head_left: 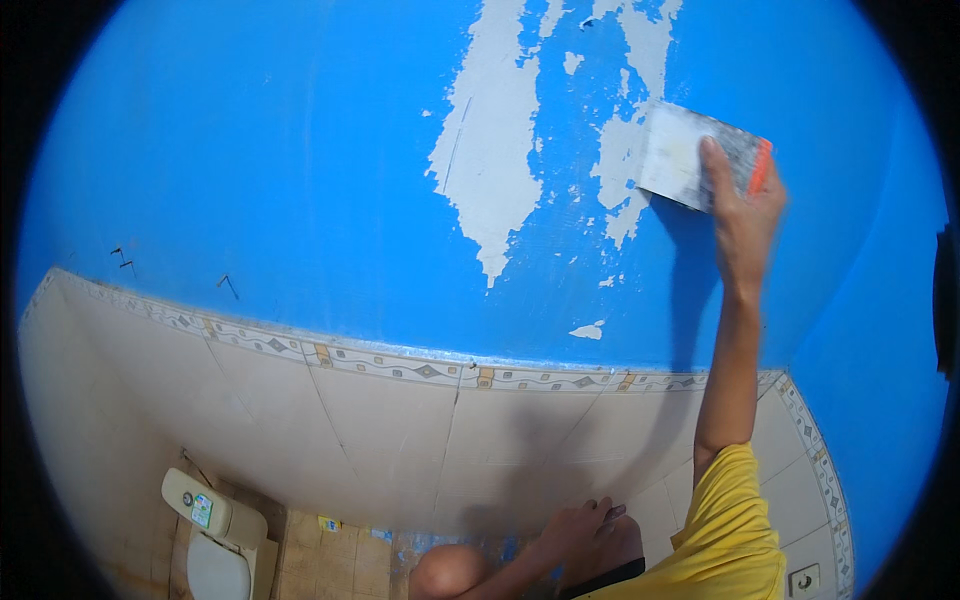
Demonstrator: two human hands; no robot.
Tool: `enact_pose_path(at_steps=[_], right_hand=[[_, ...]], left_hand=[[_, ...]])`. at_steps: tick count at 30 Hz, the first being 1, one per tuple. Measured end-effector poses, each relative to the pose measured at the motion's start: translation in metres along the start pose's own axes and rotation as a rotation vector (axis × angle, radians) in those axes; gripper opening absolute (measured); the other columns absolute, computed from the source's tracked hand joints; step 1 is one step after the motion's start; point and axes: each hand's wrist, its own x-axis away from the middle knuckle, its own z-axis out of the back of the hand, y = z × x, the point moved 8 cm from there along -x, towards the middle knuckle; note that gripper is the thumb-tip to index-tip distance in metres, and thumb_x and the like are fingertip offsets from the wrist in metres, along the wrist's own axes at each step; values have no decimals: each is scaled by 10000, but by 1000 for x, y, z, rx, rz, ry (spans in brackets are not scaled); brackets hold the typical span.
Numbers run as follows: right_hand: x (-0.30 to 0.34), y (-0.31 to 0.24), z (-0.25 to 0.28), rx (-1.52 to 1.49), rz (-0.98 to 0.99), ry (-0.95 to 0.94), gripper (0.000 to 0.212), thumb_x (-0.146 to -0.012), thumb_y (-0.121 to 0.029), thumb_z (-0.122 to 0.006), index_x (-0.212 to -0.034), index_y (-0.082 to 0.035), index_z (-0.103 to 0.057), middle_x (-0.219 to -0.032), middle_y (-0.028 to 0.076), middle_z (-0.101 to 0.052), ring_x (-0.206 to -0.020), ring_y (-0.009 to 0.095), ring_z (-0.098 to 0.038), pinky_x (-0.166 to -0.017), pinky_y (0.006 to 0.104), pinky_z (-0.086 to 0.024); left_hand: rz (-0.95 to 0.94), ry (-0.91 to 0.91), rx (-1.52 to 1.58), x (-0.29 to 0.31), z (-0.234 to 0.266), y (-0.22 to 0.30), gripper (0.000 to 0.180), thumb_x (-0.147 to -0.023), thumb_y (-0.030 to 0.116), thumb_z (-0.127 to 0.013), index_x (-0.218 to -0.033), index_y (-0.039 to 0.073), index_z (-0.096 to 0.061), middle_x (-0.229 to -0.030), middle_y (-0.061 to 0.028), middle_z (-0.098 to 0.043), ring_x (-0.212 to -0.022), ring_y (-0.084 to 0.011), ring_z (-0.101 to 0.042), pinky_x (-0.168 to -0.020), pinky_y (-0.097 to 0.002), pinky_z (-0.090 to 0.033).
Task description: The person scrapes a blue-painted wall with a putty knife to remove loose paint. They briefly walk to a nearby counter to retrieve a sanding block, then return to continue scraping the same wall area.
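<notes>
Gripping a wide, flat scraper (pixel 677 155), the right hand (pixel 748 215) reaches up to the blue wall (pixel 330 170), the tool's left edge at a ragged grey-white patch (pixel 620 160). The left hand (pixel 580 527) is low by a bent knee (pixel 626 545), partly curled; whether it holds anything, I cannot tell. A toilet (pixel 222 535) stands at lower left.

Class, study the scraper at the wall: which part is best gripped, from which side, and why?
Probably the end with the orange edge, coming from the right. The scraper is broad and flat, its opposite edge turned toward the pale patch, so the orange end leaves that edge free. The right hand grips there, thumb on the face.
</notes>
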Motion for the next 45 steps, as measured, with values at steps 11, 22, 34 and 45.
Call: enact_pose_path(at_steps=[11,22,34,45], right_hand=[[-11,-4,-5,127,105,-22,276,-871,-215,-676,-993,30,-639,-884,89,-681,-786,148,-627,-712,300,-504],[-25,0,0,-78,-100,-56,296,-867,-221,-680,-1012,31,-626,-872,74,-677,-774,103,-600,-695,269,-487],[-34,-13,-10,6,51,-130,289,-867,-227,-678,-1010,22,-644,-918,74,-687,-784,117,-622,-707,265,-501],[-41,-7,-12,9,73,-133,333,-860,-262,-684,-1053,7,-643,-920,80,-692,-799,112,-616,-710,267,-495]], left_hand=[[35,-88,108,3,2,1,433,-931,390,-467,-1200,52,-438,-1051,-221,-591,-858,-406,-626,-733,-492,-516],[28,-31,40,5,10,10,421,-887,289,-543,-1198,36,-412,-957,-213,-598,-788,-389,-632,-666,-474,-516],[45,-100,48,5,1,9,428,-940,397,-465,-1195,54,-445,-1054,-217,-594,-846,-412,-636,-712,-502,-523],[38,-133,22,5,9,12,446,-921,366,-491,-1222,44,-424,-1035,-224,-593,-848,-393,-634,-706,-490,-519]])
